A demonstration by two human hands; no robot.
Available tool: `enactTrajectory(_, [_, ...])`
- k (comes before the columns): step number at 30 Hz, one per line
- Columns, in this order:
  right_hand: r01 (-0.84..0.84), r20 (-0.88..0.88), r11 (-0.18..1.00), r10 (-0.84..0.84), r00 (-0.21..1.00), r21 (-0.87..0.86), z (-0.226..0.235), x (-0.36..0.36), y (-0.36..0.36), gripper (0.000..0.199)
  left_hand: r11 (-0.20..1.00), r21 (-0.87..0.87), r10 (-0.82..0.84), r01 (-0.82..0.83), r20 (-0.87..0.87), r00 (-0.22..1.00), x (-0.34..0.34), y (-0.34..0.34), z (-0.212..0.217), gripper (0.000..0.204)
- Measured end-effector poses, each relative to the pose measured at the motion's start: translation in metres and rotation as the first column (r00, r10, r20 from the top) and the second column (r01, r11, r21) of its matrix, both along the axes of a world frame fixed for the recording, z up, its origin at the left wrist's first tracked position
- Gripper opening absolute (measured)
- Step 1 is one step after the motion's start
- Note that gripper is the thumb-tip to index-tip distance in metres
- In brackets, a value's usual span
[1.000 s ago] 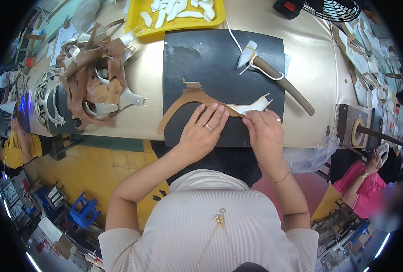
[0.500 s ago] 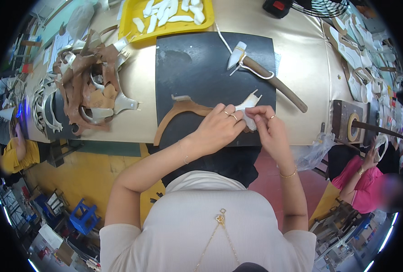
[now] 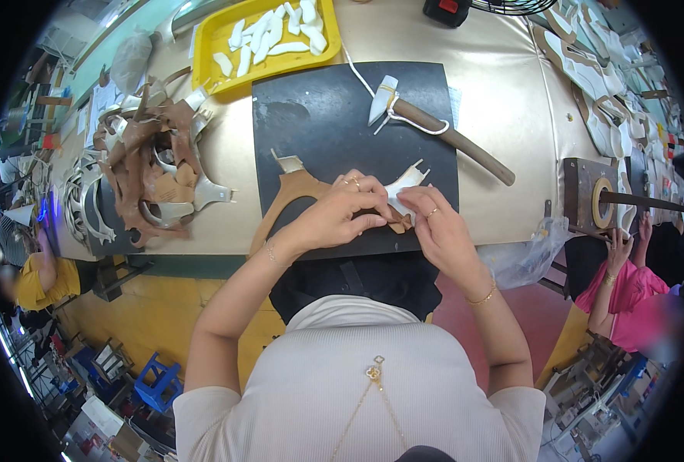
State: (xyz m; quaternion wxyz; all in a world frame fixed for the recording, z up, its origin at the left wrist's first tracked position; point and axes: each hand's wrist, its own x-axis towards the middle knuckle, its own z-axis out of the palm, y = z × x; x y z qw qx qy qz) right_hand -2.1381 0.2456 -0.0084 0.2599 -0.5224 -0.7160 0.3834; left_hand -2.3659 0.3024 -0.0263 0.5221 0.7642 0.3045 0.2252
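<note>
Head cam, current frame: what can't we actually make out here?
- Head view: where the left hand and right hand meet the tan leather piece, the fingers hide the contact.
- White strip: near end covered by fingertips.
- Person in pink: cut off and blurred by the fisheye rim.
- Pale pieces in the yellow tray: too small to identify.
</note>
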Motion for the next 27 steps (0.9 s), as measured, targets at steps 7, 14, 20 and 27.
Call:
enactTrajectory(7, [-0.113,-0.04,0.993,0.112,0.993,-0.031,0.005,0.011,0.002,0.038,0.993,0.112,-0.01,0.043,-0.285,0.959,0.014,-0.011,0.009,0.01])
enactTrajectory(14, [-0.18,0.041,0.983,0.178,0.983,0.032,-0.003,0.01,-0.002,0.029,0.995,-0.094,-0.033,0.021,-0.132,0.991,0.0,-0.004,0.006,0.013])
enactTrajectory(20, [-0.239,0.121,0.969,0.23,0.966,0.065,-0.008,0.01,-0.006,0.017,0.893,-0.449,0.036,0.029,0.135,0.99,-0.011,0.007,-0.004,0.014])
enactTrajectory(27, [-0.396,0.22,0.915,0.373,0.902,0.072,0.001,0.019,-0.002,0.016,0.894,-0.435,0.188,-0.11,0.139,0.972,-0.006,0.005,-0.006,0.017])
